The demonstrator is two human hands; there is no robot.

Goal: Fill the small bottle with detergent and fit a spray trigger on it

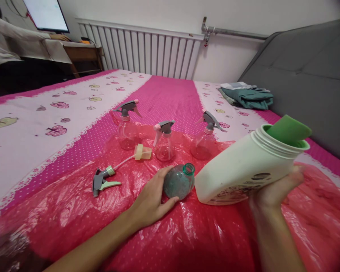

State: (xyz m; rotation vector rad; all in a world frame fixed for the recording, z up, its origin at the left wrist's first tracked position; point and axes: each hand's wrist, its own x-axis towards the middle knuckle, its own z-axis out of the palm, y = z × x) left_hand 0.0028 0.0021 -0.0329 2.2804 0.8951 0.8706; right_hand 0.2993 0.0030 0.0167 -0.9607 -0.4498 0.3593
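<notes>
My left hand is wrapped round a clear spray bottle body with a green, uncapped neck, which stands on red plastic sheeting. Close on its right, a large white detergent bottle with a green pouring spout in its mouth leans to the right. My right hand grips that bottle from its right side, with the fingers partly hidden behind it. Left of my left hand lies a grey and green trigger sprayer head with its tube. The tube's end reaches a small yellowish funnel-like piece.
Beyond my hands stand three clear spray bottles with grey and pink triggers: left, middle and right. Red plastic sheeting covers the near bed. Folded clothes lie by the grey headboard. A person sits at a desk, far left.
</notes>
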